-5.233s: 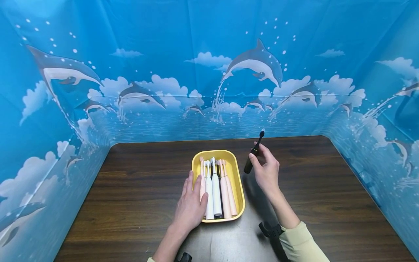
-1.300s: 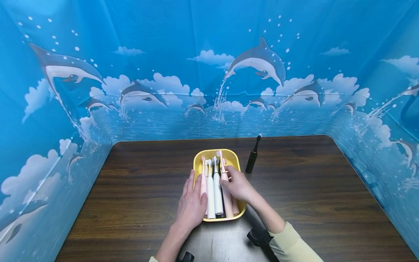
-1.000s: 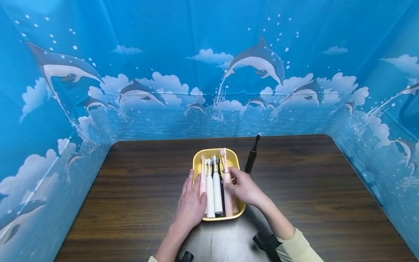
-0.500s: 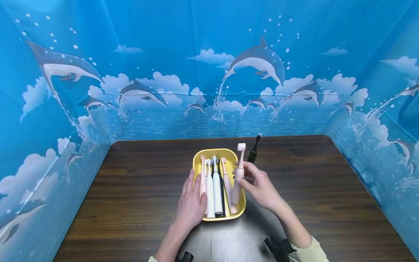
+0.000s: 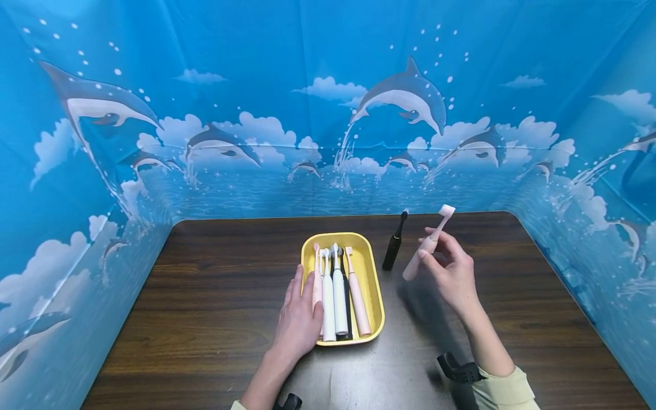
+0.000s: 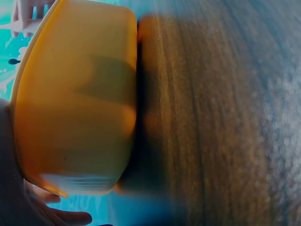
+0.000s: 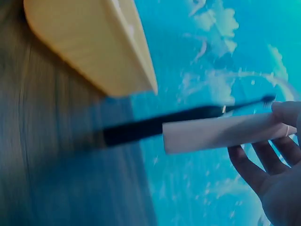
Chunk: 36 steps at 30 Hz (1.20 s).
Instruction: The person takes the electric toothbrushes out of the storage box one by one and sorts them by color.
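In the head view my right hand (image 5: 451,276) pinches a pale pink electric toothbrush (image 5: 420,256) between thumb and fingers, tilted with its brush head up to the right. Its flat base is above the table in the right wrist view. Just left of it a black electric toothbrush (image 5: 392,253) stands upright on the table, apart from it. My left hand (image 5: 298,324) rests with extended fingers along the left side of a yellow tray (image 5: 377,285). Inside lie white toothbrushes (image 5: 339,302), a pink toothbrush (image 5: 360,304), and dark ones partly hidden between them.
The dark wood table (image 5: 215,296) extends on both sides of the tray. A blue dolphin-print curtain (image 5: 256,188) rises along its back and sides. Black wrist cameras (image 5: 456,370) sit on my wrists.
My right hand set the black toothbrush upright on the table, then took a pink toothbrush from the tray and carried it right, past the black one. The left hand stayed at the tray.
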Motion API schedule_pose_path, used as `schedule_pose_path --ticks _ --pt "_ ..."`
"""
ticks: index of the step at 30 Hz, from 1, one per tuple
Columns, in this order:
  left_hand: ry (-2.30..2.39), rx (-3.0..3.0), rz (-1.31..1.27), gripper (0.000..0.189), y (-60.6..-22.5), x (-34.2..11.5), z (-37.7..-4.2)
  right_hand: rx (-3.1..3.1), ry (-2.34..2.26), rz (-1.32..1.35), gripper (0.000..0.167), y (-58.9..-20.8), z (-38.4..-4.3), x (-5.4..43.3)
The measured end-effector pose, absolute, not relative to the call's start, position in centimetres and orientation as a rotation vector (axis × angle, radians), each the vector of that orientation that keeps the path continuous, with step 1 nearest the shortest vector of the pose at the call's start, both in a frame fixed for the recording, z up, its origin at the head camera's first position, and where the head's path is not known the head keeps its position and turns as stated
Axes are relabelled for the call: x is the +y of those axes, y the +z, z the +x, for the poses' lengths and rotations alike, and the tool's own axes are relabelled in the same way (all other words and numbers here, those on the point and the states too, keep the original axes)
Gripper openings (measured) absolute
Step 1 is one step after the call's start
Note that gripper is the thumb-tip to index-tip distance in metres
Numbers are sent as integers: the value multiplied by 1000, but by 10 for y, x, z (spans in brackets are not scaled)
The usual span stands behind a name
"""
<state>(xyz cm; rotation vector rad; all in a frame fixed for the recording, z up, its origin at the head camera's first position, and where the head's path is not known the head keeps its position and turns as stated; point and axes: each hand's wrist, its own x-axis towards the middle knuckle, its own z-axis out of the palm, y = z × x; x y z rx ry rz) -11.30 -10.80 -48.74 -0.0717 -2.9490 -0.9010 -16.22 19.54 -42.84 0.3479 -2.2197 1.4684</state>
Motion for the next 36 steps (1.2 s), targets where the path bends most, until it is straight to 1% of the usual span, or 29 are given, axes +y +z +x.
schedule_pose_path --ticks 5,11,15,23,31,36 --pt "-900 -2949 -73 63 -487 -108 -113 -2180 1441 215 43 -438 -175 211" --pt "-911 -2957 -63 64 -487 -108 -113 -2119 1423 73 41 -443 -177 210" --pt "-918 -2957 -63 65 -486 -108 -113 -2099 1395 5 40 -457 -183 214" --pt "-934 -2946 -71 65 -485 -107 -113 -2144 1345 -47 42 -482 -196 226" --pt "-927 -2944 -69 65 -486 -107 -113 -2172 1335 -61 44 -486 -201 227" --pt "-924 -2942 -75 65 -487 -108 -113 -2207 1366 -86 49 -485 -201 226"
